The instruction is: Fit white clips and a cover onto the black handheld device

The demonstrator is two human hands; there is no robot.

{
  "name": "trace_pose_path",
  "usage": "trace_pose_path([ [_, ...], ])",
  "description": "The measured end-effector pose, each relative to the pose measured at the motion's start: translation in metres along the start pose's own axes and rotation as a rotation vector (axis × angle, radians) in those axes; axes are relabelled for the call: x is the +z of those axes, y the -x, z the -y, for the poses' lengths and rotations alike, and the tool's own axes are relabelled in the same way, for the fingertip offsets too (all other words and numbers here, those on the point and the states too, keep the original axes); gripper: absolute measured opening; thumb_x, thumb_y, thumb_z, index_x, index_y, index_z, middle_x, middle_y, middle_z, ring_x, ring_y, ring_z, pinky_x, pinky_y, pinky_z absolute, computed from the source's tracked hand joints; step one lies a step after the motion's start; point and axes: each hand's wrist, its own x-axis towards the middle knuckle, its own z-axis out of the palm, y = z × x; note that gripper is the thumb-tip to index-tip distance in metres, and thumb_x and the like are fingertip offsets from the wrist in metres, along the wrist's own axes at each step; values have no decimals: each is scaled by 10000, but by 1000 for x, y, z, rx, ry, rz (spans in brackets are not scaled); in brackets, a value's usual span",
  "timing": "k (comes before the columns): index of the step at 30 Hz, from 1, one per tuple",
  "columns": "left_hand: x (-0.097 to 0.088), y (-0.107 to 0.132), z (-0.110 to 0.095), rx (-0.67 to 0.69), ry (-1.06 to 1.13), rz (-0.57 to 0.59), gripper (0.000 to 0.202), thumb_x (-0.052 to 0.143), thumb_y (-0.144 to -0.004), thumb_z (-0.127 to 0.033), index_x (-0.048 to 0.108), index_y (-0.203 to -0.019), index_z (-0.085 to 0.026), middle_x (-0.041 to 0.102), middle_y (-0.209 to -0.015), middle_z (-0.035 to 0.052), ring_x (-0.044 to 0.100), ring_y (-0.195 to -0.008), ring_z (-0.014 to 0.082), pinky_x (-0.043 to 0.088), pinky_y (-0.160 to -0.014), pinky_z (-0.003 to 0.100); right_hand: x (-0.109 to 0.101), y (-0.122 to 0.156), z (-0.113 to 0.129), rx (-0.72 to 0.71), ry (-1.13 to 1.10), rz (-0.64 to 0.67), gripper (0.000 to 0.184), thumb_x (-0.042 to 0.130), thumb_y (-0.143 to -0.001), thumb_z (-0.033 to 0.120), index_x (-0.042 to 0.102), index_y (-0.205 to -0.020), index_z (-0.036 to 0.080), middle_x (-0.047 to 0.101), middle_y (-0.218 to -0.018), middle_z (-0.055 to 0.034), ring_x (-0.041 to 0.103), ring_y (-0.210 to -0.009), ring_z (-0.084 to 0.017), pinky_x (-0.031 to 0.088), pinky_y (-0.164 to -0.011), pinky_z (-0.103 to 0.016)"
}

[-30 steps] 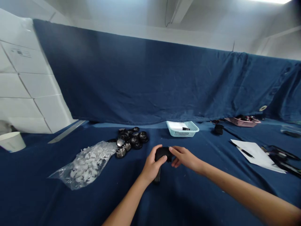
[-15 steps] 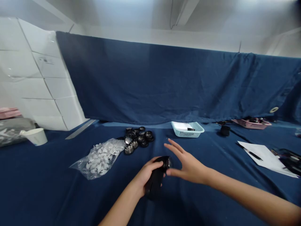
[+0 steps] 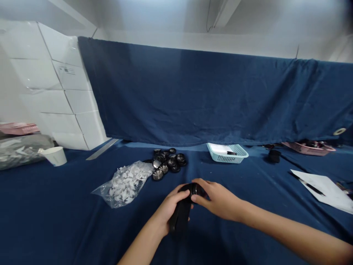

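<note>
A black electric shaver (image 3: 180,213) lies in my left hand (image 3: 170,207), whose fingers wrap its body with the thumb on the upper side near the head. My right hand (image 3: 217,198) closes on the shaver's round head (image 3: 195,190), thumb below and fingers over the top; the fingers hide most of the head. Beyond the hands is a pile of round black shaver heads (image 3: 171,162) with shiny metallic faces. Left of the pile lies a clear plastic bag (image 3: 125,186) of small white parts, touching or nearly touching it.
A light blue basket (image 3: 227,158) stands at the back, a pink basket (image 3: 311,149) to its right. White paper with a pen (image 3: 313,187) lies at right. A paper cup (image 3: 56,156), a bag of parts (image 3: 26,151) and stacked white boxes (image 3: 59,103) occupy the left.
My right hand has moved left from beside the shaver and closed on its head. My left hand keeps its hold. The whole view has shifted slightly.
</note>
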Motion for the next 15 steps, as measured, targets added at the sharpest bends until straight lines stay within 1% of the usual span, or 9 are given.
trace_pose_path([
  [2,-5,3,0,-33,17,11,455,659,-808,-383,559,-1215,-206,653,-702,43,622,-560,166,491,-450,225,0,-3,3,-70,28,-4,460,578,-891,436,522,-1292,217,653,-1127,-103,653,-1002,-275,526,-889,-412],
  [4,-15,4,1,-107,70,-8,431,615,-835,-406,569,-1191,-168,662,-676,55,600,-483,155,498,-442,238,-2,-5,7,-182,74,-19,506,613,-872,413,493,-1332,240,603,-1226,-102,636,-1043,-265,533,-899,-393],
  [6,-30,4,1,-203,125,-22,451,551,-868,-450,591,-1154,-104,686,-695,100,605,-448,164,511,-442,257,-6,-5,9,-307,145,-47,541,586,-896,393,429,-1397,264,514,-1359,-105,578,-1154,-271,515,-951,-402],
  [8,-47,7,-2,-232,171,13,502,493,-895,-478,610,-1119,-45,700,-722,150,624,-439,188,508,-428,265,-7,-5,8,-374,205,-109,527,542,-923,360,394,-1422,282,434,-1438,-98,500,-1256,-274,473,-1018,-421],
  [9,-56,10,-7,-201,200,39,513,478,-904,-477,613,-1120,-32,704,-739,167,638,-449,203,499,-412,263,-7,-4,4,-367,210,-156,510,531,-927,344,396,-1415,286,408,-1457,-96,477,-1282,-270,457,-1041,-421],
  [11,-75,22,-23,-57,306,32,484,463,-924,-437,601,-1166,-40,716,-840,189,679,-536,226,507,-414,257,-1,-1,-12,-285,166,-255,466,524,-922,325,421,-1375,288,383,-1467,-95,470,-1293,-256,457,-1051,-408],
  [12,-85,30,-35,35,372,-18,455,456,-936,-407,590,-1194,-57,714,-938,198,704,-630,237,531,-444,259,5,1,-25,-216,127,-301,439,521,-917,327,436,-1347,287,389,-1458,-100,489,-1278,-255,471,-1039,-407],
  [14,-108,52,-63,266,499,-180,371,437,-958,-316,570,-1234,-107,659,-1170,189,704,-902,256,594,-596,287,23,9,-61,-83,69,-372,425,529,-898,366,441,-1307,288,455,-1406,-103,510,-1261,-272,476,-1034,-445],
  [15,-121,63,-78,373,531,-253,357,419,-968,-285,564,-1240,-104,639,-1210,191,687,-968,254,602,-647,293,34,13,-82,-20,41,-413,432,546,-878,392,452,-1285,279,512,-1353,-111,530,-1241,-287,476,-1033,-462],
])
